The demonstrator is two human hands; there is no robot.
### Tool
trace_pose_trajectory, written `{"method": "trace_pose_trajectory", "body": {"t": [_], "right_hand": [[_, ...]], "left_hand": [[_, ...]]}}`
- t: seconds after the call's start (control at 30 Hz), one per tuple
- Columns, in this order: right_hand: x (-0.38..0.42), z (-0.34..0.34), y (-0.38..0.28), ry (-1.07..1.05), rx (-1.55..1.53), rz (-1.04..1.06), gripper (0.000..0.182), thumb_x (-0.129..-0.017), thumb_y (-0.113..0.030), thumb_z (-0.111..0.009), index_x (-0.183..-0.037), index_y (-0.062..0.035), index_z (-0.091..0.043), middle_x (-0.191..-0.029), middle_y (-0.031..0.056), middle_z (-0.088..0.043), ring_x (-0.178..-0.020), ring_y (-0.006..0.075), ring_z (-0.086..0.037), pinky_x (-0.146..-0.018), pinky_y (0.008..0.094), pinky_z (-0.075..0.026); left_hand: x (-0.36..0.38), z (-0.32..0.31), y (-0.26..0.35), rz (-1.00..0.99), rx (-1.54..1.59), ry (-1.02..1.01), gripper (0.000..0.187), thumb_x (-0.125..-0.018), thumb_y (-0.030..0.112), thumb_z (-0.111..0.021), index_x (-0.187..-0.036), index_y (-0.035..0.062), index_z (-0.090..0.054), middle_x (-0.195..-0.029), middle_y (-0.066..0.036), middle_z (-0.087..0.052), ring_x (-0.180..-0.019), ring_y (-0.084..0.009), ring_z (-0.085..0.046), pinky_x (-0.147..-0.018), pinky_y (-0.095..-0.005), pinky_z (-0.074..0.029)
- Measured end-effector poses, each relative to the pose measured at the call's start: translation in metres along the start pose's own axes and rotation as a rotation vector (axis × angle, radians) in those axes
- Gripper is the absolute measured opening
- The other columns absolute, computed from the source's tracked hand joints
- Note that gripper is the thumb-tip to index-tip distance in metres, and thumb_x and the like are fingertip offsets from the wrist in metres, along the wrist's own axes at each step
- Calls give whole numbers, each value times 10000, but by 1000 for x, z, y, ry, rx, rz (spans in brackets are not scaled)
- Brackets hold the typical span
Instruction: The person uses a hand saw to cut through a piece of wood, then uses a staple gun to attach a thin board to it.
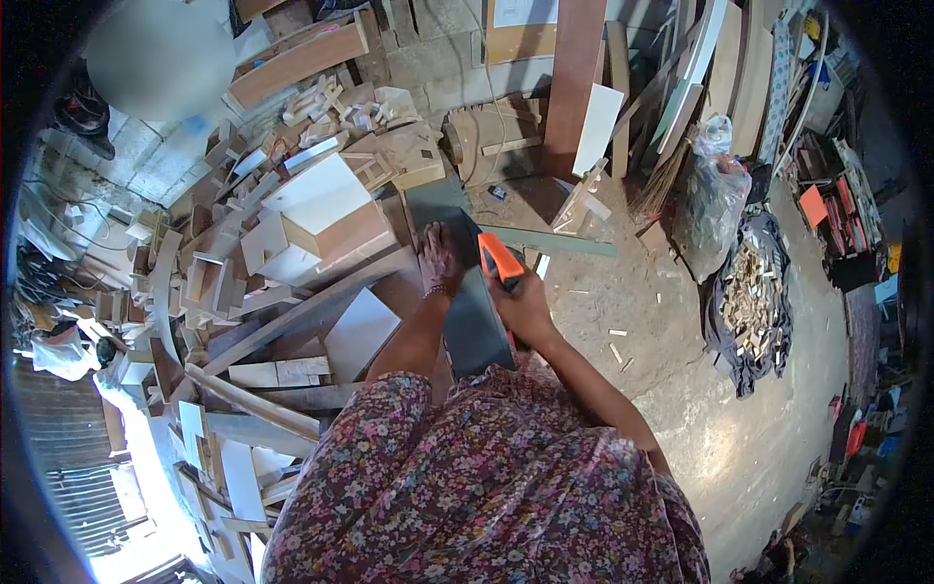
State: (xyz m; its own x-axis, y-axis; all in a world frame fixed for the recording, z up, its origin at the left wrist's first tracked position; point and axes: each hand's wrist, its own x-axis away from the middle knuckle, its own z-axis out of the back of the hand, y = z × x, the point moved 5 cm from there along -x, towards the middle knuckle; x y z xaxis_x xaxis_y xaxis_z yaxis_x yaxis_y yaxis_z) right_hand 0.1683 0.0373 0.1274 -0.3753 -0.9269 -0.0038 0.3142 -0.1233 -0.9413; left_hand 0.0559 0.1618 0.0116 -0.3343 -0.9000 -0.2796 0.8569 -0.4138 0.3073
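My left hand [440,259] lies flat, palm down, on the far part of a dark grey board [474,326] that stretches away from me over a pile of wood. My right hand [520,302] grips the orange handle of a hand saw [499,261] at the board's right edge. The saw's blade is hidden behind the hand and the board. Both of my arms reach forward from a flowered sleeve.
A heap of wood offcuts and white panels [321,209] fills the left side. Planks lean on the far wall [574,78]. A clear plastic bag [715,195] and a dark sheet of small wood blocks [754,297] lie to the right on the concrete floor.
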Motion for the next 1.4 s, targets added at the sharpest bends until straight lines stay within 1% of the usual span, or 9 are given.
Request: {"method": "trace_pose_trajectory", "body": {"t": [0.17,0.23,0.33,0.37,0.43,0.6,0.87,1.0,1.4], "right_hand": [[-13,-14,10,-21,-79,-9,294,-741,-163,-620,-933,39,-529,-691,248,-572,-730,423,-571,-587,420,-450],[-4,-17,2,88,80,96,157,-752,-49,-572,-894,8,-536,-672,120,-564,-615,165,-546,-580,306,-434],[3,-5,-20,26,69,16,159,-765,-66,-583,-895,10,-531,-637,59,-538,-604,127,-538,-542,272,-417],[8,4,-31,35,72,14,159,-765,-66,-583,-895,10,-531,-637,59,-538,-604,127,-538,-542,272,-417],[20,19,-49,-69,37,-13,282,-740,-156,-618,-942,19,-527,-734,235,-584,-755,385,-596,-610,398,-456],[34,35,-46,-80,-82,-96,225,-734,-92,-607,-912,25,-534,-751,192,-608,-749,279,-626,-645,368,-458],[-6,-8,19,86,19,-15,252,-726,-134,-606,-913,17,-528,-752,241,-582,-778,420,-563,-650,413,-455],[-4,-12,3,121,6,111,270,-731,-153,-602,-931,9,-520,-775,251,-584,-780,420,-564,-655,435,-455],[34,9,-18,46,-9,13,170,-757,-93,-606,-867,20,-543,-671,119,-572,-618,174,-542,-604,315,-440]], "left_hand": [[2,12,10,97,9,-126,520,-808,199,-430,-1280,15,-310,-1316,-156,-320,-1250,-307,-273,-1009,-406,-239],[1,4,7,88,-17,-123,523,-812,209,-425,-1283,17,-304,-1318,-156,-316,-1252,-308,-269,-1010,-407,-235],[-1,-5,0,120,-22,-146,524,-823,228,-411,-1290,21,-294,-1328,-155,-304,-1262,-303,-254,-1015,-406,-227],[-1,-9,0,164,9,-179,523,-830,236,-402,-1294,23,-290,-1335,-155,-295,-1270,-297,-242,-1018,-402,-222],[-1,4,10,161,-31,-224,520,-836,238,-392,-1299,25,-285,-1343,-150,-287,-1278,-287,-229,-1022,-398,-217],[-1,4,9,113,-144,-183,522,-835,238,-377,-1307,33,-286,-1367,-122,-269,-1294,-263,-207,-1033,-399,-201],[3,2,7,72,-61,-104,545,-796,248,-438,-1273,11,-325,-1312,-150,-327,-1261,-293,-263,-1021,-408,-222],[3,-15,-2,11,-118,-2,545,-766,228,-467,-1245,-6,-353,-1265,-164,-370,-1229,-306,-314,-1017,-414,-228],[3,-11,-1,124,3,-127,502,-809,194,-396,-1270,6,-329,-1300,-158,-327,-1251,-312,-269,-1007,-416,-237]]}}
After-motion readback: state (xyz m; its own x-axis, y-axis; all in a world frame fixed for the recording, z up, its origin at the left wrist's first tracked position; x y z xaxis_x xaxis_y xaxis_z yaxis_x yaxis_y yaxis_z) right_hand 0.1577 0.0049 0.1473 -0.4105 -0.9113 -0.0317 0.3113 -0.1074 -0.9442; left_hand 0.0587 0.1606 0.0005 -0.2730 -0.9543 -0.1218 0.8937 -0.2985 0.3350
